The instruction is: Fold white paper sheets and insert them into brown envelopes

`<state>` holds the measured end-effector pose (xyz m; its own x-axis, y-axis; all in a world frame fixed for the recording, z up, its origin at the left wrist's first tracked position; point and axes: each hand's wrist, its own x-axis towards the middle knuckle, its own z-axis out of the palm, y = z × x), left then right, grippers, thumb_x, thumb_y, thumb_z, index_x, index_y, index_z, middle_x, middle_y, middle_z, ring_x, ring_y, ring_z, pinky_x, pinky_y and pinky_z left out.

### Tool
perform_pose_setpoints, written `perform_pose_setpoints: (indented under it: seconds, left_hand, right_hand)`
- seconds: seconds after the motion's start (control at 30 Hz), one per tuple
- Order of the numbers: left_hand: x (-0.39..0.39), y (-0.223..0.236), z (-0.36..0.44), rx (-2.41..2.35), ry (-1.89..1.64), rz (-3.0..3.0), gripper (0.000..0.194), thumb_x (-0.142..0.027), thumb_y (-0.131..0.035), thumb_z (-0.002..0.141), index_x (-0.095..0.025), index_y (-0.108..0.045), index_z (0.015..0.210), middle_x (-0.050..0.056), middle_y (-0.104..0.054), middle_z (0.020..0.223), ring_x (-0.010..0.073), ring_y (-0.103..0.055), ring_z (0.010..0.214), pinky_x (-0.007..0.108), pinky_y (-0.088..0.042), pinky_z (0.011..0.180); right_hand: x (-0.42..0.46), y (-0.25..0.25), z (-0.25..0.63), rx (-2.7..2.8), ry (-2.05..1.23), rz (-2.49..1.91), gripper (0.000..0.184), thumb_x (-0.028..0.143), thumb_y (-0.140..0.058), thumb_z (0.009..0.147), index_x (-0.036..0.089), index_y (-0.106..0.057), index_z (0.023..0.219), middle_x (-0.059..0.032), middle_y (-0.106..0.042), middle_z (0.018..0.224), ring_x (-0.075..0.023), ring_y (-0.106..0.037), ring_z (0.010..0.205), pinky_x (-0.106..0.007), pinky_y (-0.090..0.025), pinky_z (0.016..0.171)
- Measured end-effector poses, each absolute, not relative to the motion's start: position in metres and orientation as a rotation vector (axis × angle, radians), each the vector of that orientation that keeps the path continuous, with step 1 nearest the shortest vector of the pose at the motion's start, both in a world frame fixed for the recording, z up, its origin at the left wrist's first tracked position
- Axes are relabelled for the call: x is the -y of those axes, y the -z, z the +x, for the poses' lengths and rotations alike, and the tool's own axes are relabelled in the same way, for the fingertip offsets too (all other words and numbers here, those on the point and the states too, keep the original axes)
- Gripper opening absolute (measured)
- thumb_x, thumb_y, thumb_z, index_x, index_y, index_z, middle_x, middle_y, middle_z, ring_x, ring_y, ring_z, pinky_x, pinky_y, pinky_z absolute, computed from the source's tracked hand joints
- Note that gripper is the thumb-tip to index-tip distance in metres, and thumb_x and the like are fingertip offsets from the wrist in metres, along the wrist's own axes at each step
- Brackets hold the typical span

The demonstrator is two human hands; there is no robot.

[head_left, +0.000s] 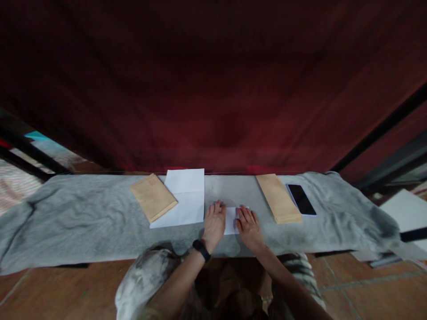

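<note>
A small folded sheet of white paper (230,222) lies on the grey cloth between my hands. My left hand (214,222), with a black band at the wrist, rests flat over its left side, fingers stretched out. Over the right side lies my right hand (249,226), fingers extended and pressing down on the paper. Left of my hands is a larger white sheet (190,202) with fold creases, partly under a stack of brown envelopes (153,198). To the right sits another stack of brown envelopes (278,198).
A phone (302,200) with a dark screen lies beside the right envelopes. The narrow surface is covered by a wrinkled grey cloth (83,213). Behind it hangs a dark red curtain (213,98). White papers (405,218) are at the far right, above the tiled floor (367,280).
</note>
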<state>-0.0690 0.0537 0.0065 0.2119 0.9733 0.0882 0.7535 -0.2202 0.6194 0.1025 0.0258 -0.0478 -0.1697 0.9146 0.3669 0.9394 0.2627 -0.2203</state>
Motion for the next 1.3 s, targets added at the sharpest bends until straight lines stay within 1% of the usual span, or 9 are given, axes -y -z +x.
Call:
perform_pose_setpoints:
  seconds: [0.13,0.37,0.63,0.73,0.8,0.87,0.9,1.03,1.3]
  left_hand:
    - [-0.036,0.007,-0.056,-1.559,-0.516,2.313,0.046,-0.032,-0.043,0.098,-0.015,-0.048,0.141,0.017,-0.037,0.156,0.0318,-0.032,0.145,0.053,-0.024,0.119]
    - [-0.027,0.020,-0.056,-1.594,-0.497,2.407,0.057,-0.039,-0.037,0.100,-0.017,-0.033,0.152,0.014,-0.032,0.159,0.0269,-0.023,0.149,0.052,-0.020,0.122]
    - [-0.020,0.007,-0.063,-1.670,-0.454,2.310,0.059,-0.042,-0.041,0.098,-0.009,-0.044,0.146,0.019,-0.039,0.155,0.0310,-0.033,0.145,0.049,-0.024,0.120]
    - [-0.026,-0.008,-0.076,-1.630,-0.513,2.308,0.046,-0.038,-0.048,0.095,-0.016,-0.058,0.133,0.016,-0.058,0.140,0.0314,-0.049,0.133,0.049,-0.030,0.116]
    - [-0.037,-0.022,-0.095,-1.694,-0.541,2.287,0.037,-0.033,-0.047,0.096,-0.021,-0.063,0.127,0.012,-0.065,0.130,0.0274,-0.056,0.124,0.043,-0.035,0.112]
    - [-0.051,-0.037,-0.124,-1.980,-0.530,2.179,0.035,-0.028,-0.046,0.096,-0.026,-0.062,0.127,0.007,-0.065,0.129,0.0224,-0.057,0.121,0.035,-0.038,0.108]
    - [-0.057,-0.044,-0.142,-2.120,-0.531,2.103,0.035,-0.024,-0.044,0.096,-0.024,-0.062,0.126,0.009,-0.065,0.129,0.0232,-0.056,0.120,0.035,-0.038,0.107]
    - [-0.068,-0.055,-0.207,-2.525,-0.479,1.814,0.039,-0.017,-0.039,0.095,-0.014,-0.056,0.130,0.020,-0.059,0.128,0.0325,-0.053,0.119,0.048,-0.040,0.100]
    - [-0.057,-0.042,-0.236,-2.614,-0.314,1.770,0.043,-0.005,-0.032,0.092,-0.017,-0.066,0.116,0.016,-0.064,0.108,0.0291,-0.059,0.105,0.039,-0.044,0.087]
  right_hand:
    - [-0.026,0.047,0.103,2.153,0.091,-1.693,0.047,0.025,-0.035,0.100,0.015,-0.048,0.144,-0.0121,-0.046,0.151,-0.0262,-0.038,0.142,-0.047,-0.029,0.115]
    - [-0.022,0.054,0.105,2.176,0.161,-1.659,0.051,0.022,-0.033,0.099,0.015,-0.039,0.150,-0.0122,-0.043,0.153,-0.0253,-0.037,0.143,-0.047,-0.027,0.116]
    - [-0.019,0.061,0.104,2.158,0.244,-1.642,0.057,0.034,-0.041,0.098,0.014,-0.037,0.151,-0.0159,-0.035,0.157,-0.0307,-0.035,0.143,-0.051,-0.025,0.116]
    - [-0.019,0.061,0.103,2.139,0.234,-1.642,0.064,0.046,-0.044,0.097,0.014,-0.035,0.152,-0.0168,-0.033,0.158,-0.0323,-0.034,0.144,-0.051,-0.025,0.116]
    - [-0.019,0.063,0.103,2.132,0.239,-1.631,0.070,0.053,-0.044,0.096,0.015,-0.032,0.153,-0.0174,-0.032,0.158,-0.0333,-0.035,0.143,-0.052,-0.026,0.115]
    - [-0.019,0.065,0.103,2.122,0.250,-1.615,0.071,0.055,-0.043,0.096,0.016,-0.031,0.154,-0.0173,-0.033,0.158,-0.0336,-0.036,0.142,-0.053,-0.027,0.115]
    - [-0.020,0.066,0.103,2.118,0.255,-1.608,0.071,0.055,-0.042,0.096,0.017,-0.030,0.154,-0.0171,-0.033,0.158,-0.0336,-0.037,0.142,-0.053,-0.027,0.114]
    - [-0.021,0.072,0.104,2.110,0.268,-1.598,0.069,0.054,-0.040,0.097,0.017,-0.031,0.154,-0.0166,-0.034,0.158,-0.0332,-0.037,0.142,-0.053,-0.028,0.114]
    - [-0.021,0.076,0.104,2.125,0.312,-1.582,0.068,0.053,-0.042,0.097,0.013,-0.035,0.152,-0.0190,-0.033,0.157,-0.0340,-0.035,0.143,-0.054,-0.027,0.115]
